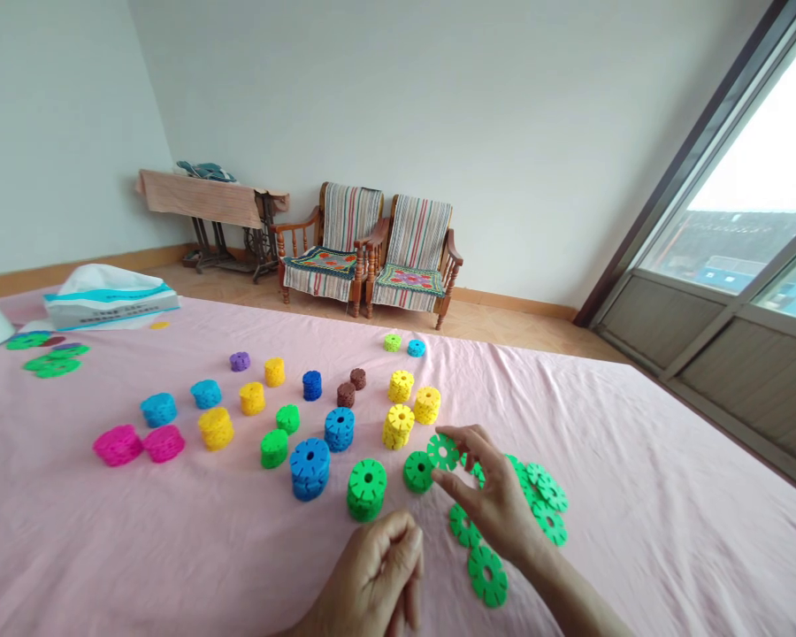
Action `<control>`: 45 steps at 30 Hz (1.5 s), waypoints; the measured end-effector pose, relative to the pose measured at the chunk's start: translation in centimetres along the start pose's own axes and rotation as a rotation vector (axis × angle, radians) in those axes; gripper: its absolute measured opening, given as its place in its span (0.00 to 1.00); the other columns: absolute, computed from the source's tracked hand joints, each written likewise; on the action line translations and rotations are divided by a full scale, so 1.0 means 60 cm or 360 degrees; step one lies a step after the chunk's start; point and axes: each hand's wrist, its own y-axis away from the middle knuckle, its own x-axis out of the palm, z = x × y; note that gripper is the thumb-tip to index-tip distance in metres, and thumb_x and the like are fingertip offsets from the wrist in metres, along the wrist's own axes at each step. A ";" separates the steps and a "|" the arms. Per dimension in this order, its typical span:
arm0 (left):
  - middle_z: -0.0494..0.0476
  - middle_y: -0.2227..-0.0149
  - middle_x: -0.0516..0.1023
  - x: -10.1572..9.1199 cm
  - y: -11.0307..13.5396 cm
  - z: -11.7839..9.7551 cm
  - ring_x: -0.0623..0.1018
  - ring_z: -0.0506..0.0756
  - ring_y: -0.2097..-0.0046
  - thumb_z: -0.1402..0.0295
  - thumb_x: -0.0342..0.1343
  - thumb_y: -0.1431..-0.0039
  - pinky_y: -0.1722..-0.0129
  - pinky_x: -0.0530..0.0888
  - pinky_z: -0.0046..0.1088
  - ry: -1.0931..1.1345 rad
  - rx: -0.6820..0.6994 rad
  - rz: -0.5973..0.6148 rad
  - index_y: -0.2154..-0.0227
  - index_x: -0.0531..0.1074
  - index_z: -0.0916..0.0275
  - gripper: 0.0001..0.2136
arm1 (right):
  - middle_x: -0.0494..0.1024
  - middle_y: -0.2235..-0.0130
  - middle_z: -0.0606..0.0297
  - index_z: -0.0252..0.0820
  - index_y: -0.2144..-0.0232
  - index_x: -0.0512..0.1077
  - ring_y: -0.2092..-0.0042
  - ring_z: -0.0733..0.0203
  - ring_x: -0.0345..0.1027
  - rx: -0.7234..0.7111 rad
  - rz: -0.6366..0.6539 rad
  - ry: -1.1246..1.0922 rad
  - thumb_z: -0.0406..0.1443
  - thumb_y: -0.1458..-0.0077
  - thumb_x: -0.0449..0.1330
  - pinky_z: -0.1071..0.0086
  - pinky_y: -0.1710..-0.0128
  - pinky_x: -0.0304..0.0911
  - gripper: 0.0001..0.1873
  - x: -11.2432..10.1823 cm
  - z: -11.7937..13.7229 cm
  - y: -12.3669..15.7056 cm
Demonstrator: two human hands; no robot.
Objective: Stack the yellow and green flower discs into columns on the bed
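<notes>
The right hand (494, 500) pinches 1 thin, round, green notched plastic disc (452, 454) between thumb and fingers, just beside a low green disc stack (412, 478). The left hand (377, 571) is curled closed near a taller green disc stack (366, 504) on pale pink cloth (643, 495).

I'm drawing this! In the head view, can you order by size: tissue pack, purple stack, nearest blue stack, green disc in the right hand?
1. Tissue pack
2. Nearest blue stack
3. Green disc in the right hand
4. Purple stack; it's farther back, so its real size is unsure
</notes>
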 end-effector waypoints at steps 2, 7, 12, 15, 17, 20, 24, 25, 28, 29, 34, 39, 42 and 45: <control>0.46 0.83 0.67 0.000 0.001 0.000 0.59 0.43 0.86 0.36 0.45 0.47 0.87 0.50 0.17 -0.0018 0.0004 0.0001 0.74 0.60 0.61 0.28 | 0.71 0.59 0.63 0.46 0.53 0.71 0.59 0.58 0.66 0.0016 -0.0014 0.0002 0.39 0.47 0.62 0.65 0.62 0.62 0.18 0.008 -0.009 -0.003; 0.46 0.83 0.67 0.001 0.003 0.002 0.60 0.43 0.86 0.36 0.44 0.47 0.87 0.51 0.17 -0.0033 -0.0009 0.0010 0.73 0.61 0.61 0.28 | 0.71 0.56 0.61 0.46 0.54 0.72 0.55 0.56 0.67 0.0043 0.0072 -0.0026 0.37 0.50 0.65 0.62 0.58 0.63 0.19 0.031 -0.017 -0.002; 0.46 0.83 0.67 0.000 0.001 0.001 0.60 0.44 0.86 0.36 0.45 0.47 0.87 0.51 0.17 -0.0039 -0.0008 0.0013 0.73 0.61 0.61 0.28 | 0.71 0.55 0.62 0.45 0.55 0.72 0.53 0.56 0.67 0.0066 0.0095 0.0008 0.34 0.53 0.65 0.61 0.54 0.63 0.19 0.040 -0.019 -0.002; 0.46 0.82 0.67 0.000 0.002 0.001 0.60 0.44 0.85 0.36 0.44 0.47 0.87 0.52 0.18 -0.0053 -0.0009 0.0026 0.73 0.61 0.61 0.28 | 0.71 0.55 0.62 0.44 0.55 0.72 0.54 0.56 0.67 0.0100 0.0129 0.0021 0.34 0.52 0.64 0.61 0.55 0.63 0.19 0.038 -0.017 -0.003; 0.47 0.82 0.67 0.000 0.002 -0.001 0.60 0.44 0.85 0.36 0.44 0.47 0.87 0.52 0.18 -0.0060 -0.0009 0.0024 0.73 0.61 0.61 0.28 | 0.71 0.55 0.62 0.44 0.55 0.72 0.55 0.57 0.67 0.0120 0.0149 0.0027 0.33 0.52 0.64 0.62 0.56 0.63 0.19 0.037 -0.015 -0.004; 0.46 0.82 0.66 0.001 0.003 -0.004 0.60 0.44 0.85 0.36 0.44 0.47 0.87 0.52 0.18 -0.0072 -0.0005 0.0016 0.73 0.61 0.61 0.28 | 0.71 0.55 0.62 0.44 0.55 0.72 0.56 0.58 0.67 0.0136 0.0161 0.0029 0.33 0.52 0.64 0.62 0.56 0.63 0.19 0.035 -0.012 -0.004; 0.46 0.82 0.66 0.003 0.004 -0.008 0.59 0.44 0.85 0.37 0.44 0.46 0.87 0.51 0.18 -0.0091 -0.0002 0.0013 0.73 0.61 0.61 0.28 | 0.71 0.55 0.62 0.44 0.55 0.72 0.56 0.58 0.67 0.0137 0.0169 0.0028 0.32 0.53 0.64 0.63 0.57 0.64 0.20 0.036 -0.009 -0.002; 0.46 0.82 0.66 0.003 0.004 -0.009 0.59 0.44 0.86 0.37 0.44 0.46 0.87 0.51 0.18 -0.0093 -0.0005 0.0021 0.73 0.61 0.61 0.27 | 0.71 0.55 0.62 0.44 0.55 0.72 0.56 0.58 0.67 0.0133 0.0168 0.0031 0.32 0.53 0.64 0.63 0.57 0.64 0.20 0.037 -0.009 -0.002; 0.46 0.82 0.66 0.005 0.007 -0.008 0.59 0.44 0.85 0.36 0.43 0.46 0.87 0.51 0.18 -0.0101 -0.0002 0.0021 0.73 0.60 0.60 0.28 | 0.71 0.55 0.61 0.44 0.55 0.72 0.56 0.57 0.68 0.0115 0.0159 0.0043 0.33 0.53 0.64 0.62 0.57 0.64 0.20 0.039 -0.011 -0.001; 0.46 0.82 0.66 0.005 0.008 -0.007 0.59 0.44 0.85 0.36 0.43 0.46 0.87 0.51 0.18 -0.0105 -0.0001 0.0016 0.73 0.60 0.60 0.28 | 0.71 0.55 0.61 0.44 0.54 0.72 0.56 0.57 0.68 0.0096 0.0155 0.0046 0.33 0.53 0.64 0.62 0.57 0.65 0.21 0.037 -0.011 -0.002; 0.46 0.83 0.65 0.001 0.006 -0.003 0.59 0.44 0.86 0.35 0.42 0.47 0.87 0.51 0.18 -0.0157 -0.0003 0.0070 0.74 0.60 0.60 0.29 | 0.74 0.61 0.62 0.43 0.62 0.73 0.62 0.60 0.69 0.0049 0.0187 0.0090 0.38 0.45 0.59 0.64 0.61 0.64 0.09 -0.001 -0.008 -0.008; 0.46 0.83 0.66 -0.001 0.000 -0.006 0.59 0.44 0.86 0.33 0.41 0.49 0.87 0.51 0.18 -0.0191 0.0018 0.0055 0.74 0.60 0.60 0.30 | 0.72 0.68 0.68 0.42 0.71 0.70 0.67 0.64 0.67 0.0172 0.0635 0.0326 0.28 0.54 0.60 0.69 0.67 0.61 0.06 -0.051 -0.007 -0.002; 0.46 0.83 0.66 0.001 0.003 -0.010 0.59 0.44 0.86 0.33 0.42 0.49 0.87 0.52 0.18 -0.0185 0.0015 0.0045 0.74 0.60 0.60 0.30 | 0.72 0.65 0.67 0.43 0.68 0.69 0.64 0.61 0.67 0.0134 0.0773 0.0491 0.24 0.60 0.59 0.68 0.64 0.60 0.15 -0.060 -0.006 0.008; 0.46 0.82 0.66 0.002 0.006 -0.012 0.59 0.44 0.85 0.34 0.42 0.48 0.87 0.51 0.19 -0.0165 0.0023 0.0030 0.74 0.60 0.60 0.29 | 0.71 0.66 0.66 0.43 0.68 0.68 0.64 0.61 0.66 0.0148 0.0827 0.0589 0.23 0.62 0.58 0.67 0.64 0.59 0.16 -0.061 -0.004 0.014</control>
